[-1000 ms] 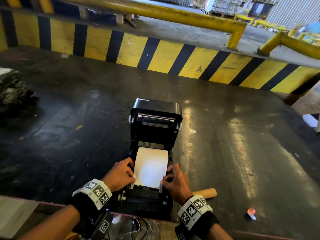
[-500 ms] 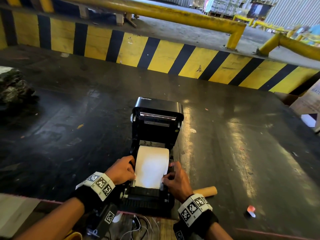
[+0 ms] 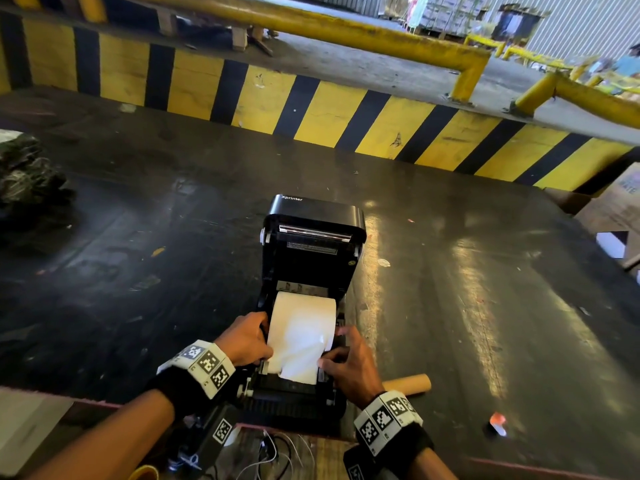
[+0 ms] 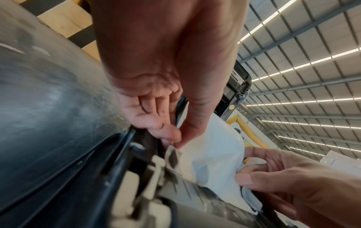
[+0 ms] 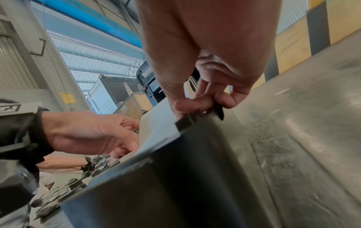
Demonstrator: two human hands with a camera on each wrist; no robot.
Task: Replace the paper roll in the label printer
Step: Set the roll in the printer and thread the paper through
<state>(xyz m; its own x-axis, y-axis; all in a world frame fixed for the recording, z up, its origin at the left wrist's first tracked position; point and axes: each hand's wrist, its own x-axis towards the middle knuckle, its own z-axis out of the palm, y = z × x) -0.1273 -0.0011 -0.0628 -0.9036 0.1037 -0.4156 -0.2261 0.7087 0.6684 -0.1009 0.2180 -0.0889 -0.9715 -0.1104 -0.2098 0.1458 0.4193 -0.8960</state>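
Observation:
A black label printer [image 3: 313,244] stands at the near edge of the dark table [image 3: 485,289] with its lid raised. A white paper strip [image 3: 301,336] runs from the roll inside toward me and is buckled in the middle. My left hand [image 3: 246,341] pinches the strip's left edge between thumb and forefinger [image 4: 176,138]. At the right edge, my right hand [image 3: 346,362] pinches the paper [image 5: 156,128] beside a black guide tab [image 5: 183,121]. An empty brown cardboard core [image 3: 410,382] lies to the right of the printer.
A yellow-and-black striped barrier [image 3: 311,109] borders the table's far side. A dark bundle [image 3: 27,181] sits at far left and a cardboard box [image 3: 620,209] at far right. A small red-and-white object [image 3: 497,422] lies near the front edge. Loose cables [image 3: 273,455] hang below the printer.
The paper strip lay flat before and now is buckled in the middle, its end slightly nearer me. Both hands stay at its edges, shifted a little.

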